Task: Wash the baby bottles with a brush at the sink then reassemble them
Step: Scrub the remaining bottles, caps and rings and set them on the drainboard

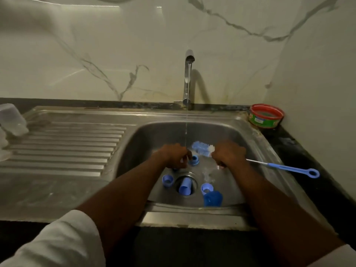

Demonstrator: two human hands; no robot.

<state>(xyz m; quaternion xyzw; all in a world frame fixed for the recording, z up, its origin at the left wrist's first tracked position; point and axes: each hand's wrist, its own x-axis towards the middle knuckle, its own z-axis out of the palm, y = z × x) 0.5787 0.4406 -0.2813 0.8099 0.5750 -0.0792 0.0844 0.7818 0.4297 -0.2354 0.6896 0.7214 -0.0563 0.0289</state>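
My left hand (176,155) hovers in the steel sink (146,135), fingers curled round a blue bottle ring (194,160) under the running water. My right hand (228,154) grips something small and clear; what it is cannot be told. The bottle brush (202,148) lies across the basin, its blue and white bristles between my hands and its blue handle (292,168) resting on the right rim. Loose blue parts lie on the sink floor: a ring (167,181), a cap (185,186) over the drain, another ring (207,188) and a darker blue cap (212,198).
The tap (187,79) runs a thin stream into the basin. A ribbed drainboard (67,143) stretches left, with clear bottle pieces (12,120) at its far edge. A red-rimmed green tub (266,115) stands at the back right corner on the dark counter.
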